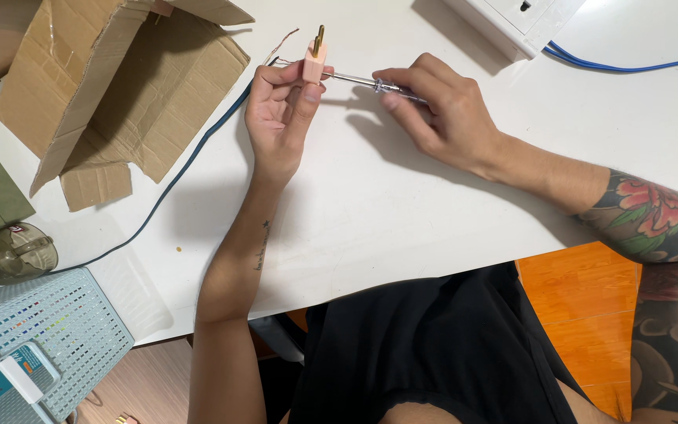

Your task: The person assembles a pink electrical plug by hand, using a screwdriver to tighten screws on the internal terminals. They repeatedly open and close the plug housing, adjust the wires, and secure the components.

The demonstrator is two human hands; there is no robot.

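Note:
My left hand [280,118] pinches a small pink plug [313,64] with brass prongs pointing away from me, held just above the white table [402,204]. Thin bare wires and a dark blue cable [190,157] trail from the plug to the left. My right hand [437,114] grips a slim screwdriver [355,79] with a clear handle; its metal shaft lies level and its tip meets the side of the plug.
An open cardboard box [119,86] lies at the back left. A white power strip [512,23] with a blue cord [629,64] sits at the back right. A perforated grey basket [56,322] and a smoky plastic tape holder [9,253] stand at the left front edge.

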